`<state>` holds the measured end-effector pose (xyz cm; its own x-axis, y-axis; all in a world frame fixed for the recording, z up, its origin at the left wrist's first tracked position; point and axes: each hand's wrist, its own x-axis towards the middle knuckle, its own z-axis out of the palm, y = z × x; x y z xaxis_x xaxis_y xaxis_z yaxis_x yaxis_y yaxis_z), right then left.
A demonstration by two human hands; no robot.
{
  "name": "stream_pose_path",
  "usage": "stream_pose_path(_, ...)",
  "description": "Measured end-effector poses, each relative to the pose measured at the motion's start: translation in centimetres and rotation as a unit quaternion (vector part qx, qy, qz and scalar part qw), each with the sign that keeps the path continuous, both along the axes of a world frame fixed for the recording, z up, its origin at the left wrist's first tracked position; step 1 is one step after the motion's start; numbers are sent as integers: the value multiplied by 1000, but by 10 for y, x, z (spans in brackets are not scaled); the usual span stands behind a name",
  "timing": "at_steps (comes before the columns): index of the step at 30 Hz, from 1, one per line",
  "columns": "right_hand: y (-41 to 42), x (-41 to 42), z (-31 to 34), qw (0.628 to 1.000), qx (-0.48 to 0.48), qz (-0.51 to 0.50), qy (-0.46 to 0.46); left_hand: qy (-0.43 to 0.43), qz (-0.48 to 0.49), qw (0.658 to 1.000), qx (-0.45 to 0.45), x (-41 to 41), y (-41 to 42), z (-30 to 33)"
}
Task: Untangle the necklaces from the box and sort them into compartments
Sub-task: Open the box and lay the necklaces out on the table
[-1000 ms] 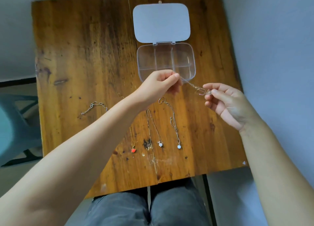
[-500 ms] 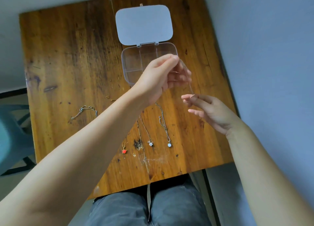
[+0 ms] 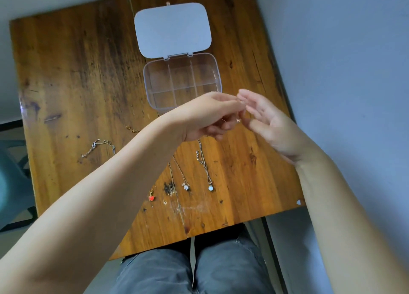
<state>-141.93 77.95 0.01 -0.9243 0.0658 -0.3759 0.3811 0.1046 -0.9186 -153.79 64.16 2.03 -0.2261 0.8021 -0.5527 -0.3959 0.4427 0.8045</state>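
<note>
My left hand (image 3: 210, 116) is closed on a thin necklace, of which only a small glint (image 3: 238, 120) shows at its fingertips. My right hand (image 3: 267, 123) meets those fingertips, palm showing, fingers loosely spread, thumb close to the glint. Both hands hover just in front of the clear compartment box (image 3: 148, 87), whose lid (image 3: 172, 28) lies open behind it; its compartments look empty. Three necklaces lie below the hands: one with a white round pendant (image 3: 210, 188), one with a flower pendant (image 3: 186, 186), one with a red pendant (image 3: 151, 197).
The wooden table (image 3: 73, 72) also carries a silver chain (image 3: 97, 146) at the left and a small gold clasp (image 3: 132, 129) beside my left forearm. A grey wall runs along the table's right edge. A teal chair (image 3: 11, 183) stands at the left.
The hands held the necklace stretched between them; then the left rose and the right dropped. Now they have come together and the chain is bunched in my left hand.
</note>
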Motion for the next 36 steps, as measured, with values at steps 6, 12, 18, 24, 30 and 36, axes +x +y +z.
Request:
stream_pose_path(6,5,-1,-3,999,53,-2,5,32,-1,999,-5,-18,-10,-3)
stream_pose_path(12,23,51,-39,971,-104,-138,-165,150,19,986,-74,-46,-15,-19)
stream_pose_path(18,5,88,-67,945,-163,-218,-182,114,82,989,-43,-36,13,-32)
stream_pose_path(24,-5,95,-77,798,-403,-443,-68,-40,100,994,34,-15,22,-41)
stream_pose_path(30,-6,77,-80,723,-458,-514,-58,-197,178,956,122,4,23,-30)
stream_pose_path(36,-5,74,-84,844,-384,-340,-157,-210,261,925,179,10,28,-35)
